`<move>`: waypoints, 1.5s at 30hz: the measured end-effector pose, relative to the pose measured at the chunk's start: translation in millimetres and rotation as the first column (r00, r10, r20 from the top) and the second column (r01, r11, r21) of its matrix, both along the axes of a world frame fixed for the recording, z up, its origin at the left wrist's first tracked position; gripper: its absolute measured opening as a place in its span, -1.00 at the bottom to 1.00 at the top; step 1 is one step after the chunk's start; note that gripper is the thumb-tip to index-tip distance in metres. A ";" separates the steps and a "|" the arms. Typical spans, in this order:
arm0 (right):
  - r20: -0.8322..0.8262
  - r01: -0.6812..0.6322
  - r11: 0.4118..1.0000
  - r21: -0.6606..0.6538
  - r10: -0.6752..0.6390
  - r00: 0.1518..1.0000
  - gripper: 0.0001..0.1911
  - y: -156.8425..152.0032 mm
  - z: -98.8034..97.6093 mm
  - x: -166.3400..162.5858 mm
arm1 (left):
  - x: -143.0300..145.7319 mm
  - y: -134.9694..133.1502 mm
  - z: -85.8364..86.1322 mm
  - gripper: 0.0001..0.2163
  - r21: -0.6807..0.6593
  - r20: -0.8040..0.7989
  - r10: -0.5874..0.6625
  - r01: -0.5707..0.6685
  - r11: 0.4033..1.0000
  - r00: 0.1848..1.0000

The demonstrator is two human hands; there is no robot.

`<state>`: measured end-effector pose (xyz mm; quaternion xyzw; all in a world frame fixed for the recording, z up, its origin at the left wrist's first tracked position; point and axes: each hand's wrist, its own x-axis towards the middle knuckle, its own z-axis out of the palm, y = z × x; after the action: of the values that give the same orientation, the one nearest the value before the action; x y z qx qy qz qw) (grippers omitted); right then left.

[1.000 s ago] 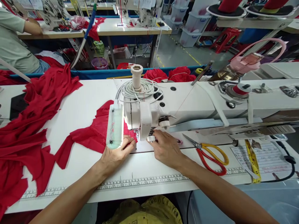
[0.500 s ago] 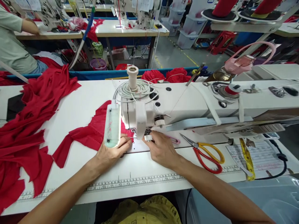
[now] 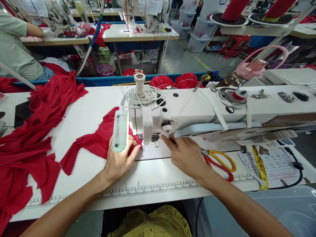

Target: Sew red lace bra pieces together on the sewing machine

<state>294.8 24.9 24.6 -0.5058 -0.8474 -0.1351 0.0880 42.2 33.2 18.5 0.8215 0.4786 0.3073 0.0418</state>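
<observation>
My left hand (image 3: pixel 120 159) is closed on the edge of a red fabric piece (image 3: pixel 98 141), left of the sewing machine's needle area (image 3: pixel 155 140). A pale green lamp (image 3: pixel 120 131) hides part of that hand. Under the white machine arm, my right hand (image 3: pixel 186 154) is bent over the bed, right of the needle area. Its index finger points left and the other fingers curl in. Whatever lies under them is hidden. Scissors (image 3: pixel 221 161) with red and yellow handles lie beside this hand, their blades partly covered by it.
A heap of red fabric (image 3: pixel 37 131) covers the table's left side. A ruler strip (image 3: pixel 148 190) runs along the front edge. Yellow tape (image 3: pixel 260 168) and a written sheet (image 3: pixel 276 164) lie at right. Across the way, a person (image 3: pixel 17 49) sits at another machine.
My right hand has moved right, away from the needle area, and now covers where a pink tool lay and the scissor tips. My left hand's thumb and fingers have shifted on the fabric edge.
</observation>
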 end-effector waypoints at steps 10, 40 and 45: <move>0.039 0.104 0.992 0.064 -0.107 0.994 -0.72 -13.4 -5.1 23.2 | 18.2 5.3 -8.8 -0.84 -0.132 0.021 0.122 -0.118 0.984 0.992; 0.044 0.013 0.897 -0.442 0.007 0.999 -0.72 15.3 3.0 -64.5 | 12.7 3.5 -16.0 -0.82 -0.304 0.324 0.194 -0.092 0.948 0.926; -0.131 -0.046 0.865 -0.499 -0.024 0.991 -0.64 10.3 10.1 -51.5 | 11.4 4.2 -14.7 -0.85 -0.298 0.375 0.221 -0.108 0.948 0.900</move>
<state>243.3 35.2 34.7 -0.5144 -0.8485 0.1240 0.0107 53.7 37.4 3.9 0.6830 0.5651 0.4045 0.2248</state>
